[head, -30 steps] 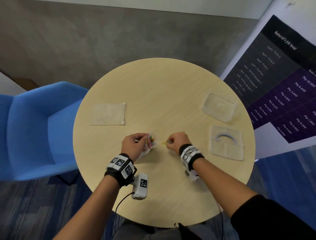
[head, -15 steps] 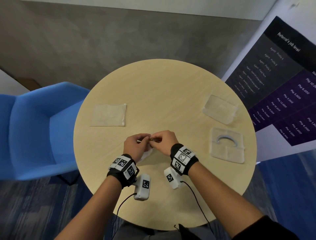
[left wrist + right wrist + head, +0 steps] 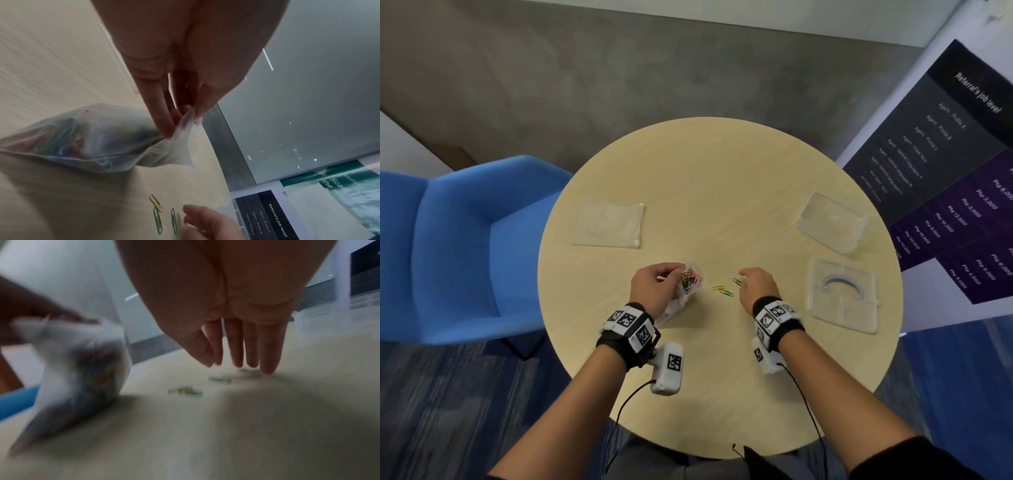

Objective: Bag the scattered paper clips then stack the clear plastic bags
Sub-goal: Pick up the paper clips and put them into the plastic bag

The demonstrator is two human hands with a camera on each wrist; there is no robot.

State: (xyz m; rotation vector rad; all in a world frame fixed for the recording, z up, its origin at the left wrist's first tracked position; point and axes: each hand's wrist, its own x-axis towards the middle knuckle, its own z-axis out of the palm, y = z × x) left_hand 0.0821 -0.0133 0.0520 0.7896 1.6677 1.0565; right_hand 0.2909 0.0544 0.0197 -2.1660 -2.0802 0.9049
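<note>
My left hand (image 3: 669, 275) pinches the rim of a small clear bag (image 3: 690, 281) holding several coloured paper clips; in the left wrist view the fingers (image 3: 164, 120) grip the bag (image 3: 92, 138) at its open mouth. Three loose clips lie on the table just right of it: a yellow clip (image 3: 718, 287), a green clip (image 3: 726, 293) and another green clip (image 3: 737, 281). My right hand (image 3: 744, 278) hovers over the rightmost clip, its fingers (image 3: 236, 353) straight, pointing down and holding nothing. A second flat clear bag (image 3: 608, 224) lies at the left.
The round wooden table (image 3: 722, 164) also carries a clear plastic box (image 3: 832, 222) and its flat lid (image 3: 843, 295) at the right edge. A blue chair (image 3: 458, 246) stands to the left and a poster board (image 3: 945, 178) to the right.
Half a second ago both hands met at the bag's mouth. The right hand has since moved back right to the loose clips, and the bag's contents show again.
</note>
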